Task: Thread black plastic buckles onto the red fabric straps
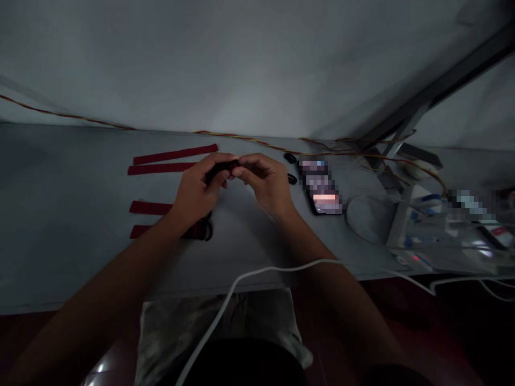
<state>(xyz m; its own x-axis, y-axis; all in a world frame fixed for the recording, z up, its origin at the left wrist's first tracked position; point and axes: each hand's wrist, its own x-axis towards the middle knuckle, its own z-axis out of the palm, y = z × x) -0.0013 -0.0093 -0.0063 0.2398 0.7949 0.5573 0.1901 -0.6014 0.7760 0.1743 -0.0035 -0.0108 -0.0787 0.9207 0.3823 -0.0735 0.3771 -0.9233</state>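
Note:
My left hand is closed around a dark, narrow strap with a small bit of red at its end. The fingertips of my right hand pinch that same end, meeting the left fingertips above the table. Left of my hands lie two red straps, the nearer one running partly behind my left hand. Closer to me, two more red straps pass under my left wrist; black ends and a black ring show beyond it. Beyond my right hand are two black oval rings, one partly covered.
A lit phone lies right of my hands. Twisted wires run along the wall edge. A white cable crosses over my right forearm. At the right stand a clear plastic box and a metal frame.

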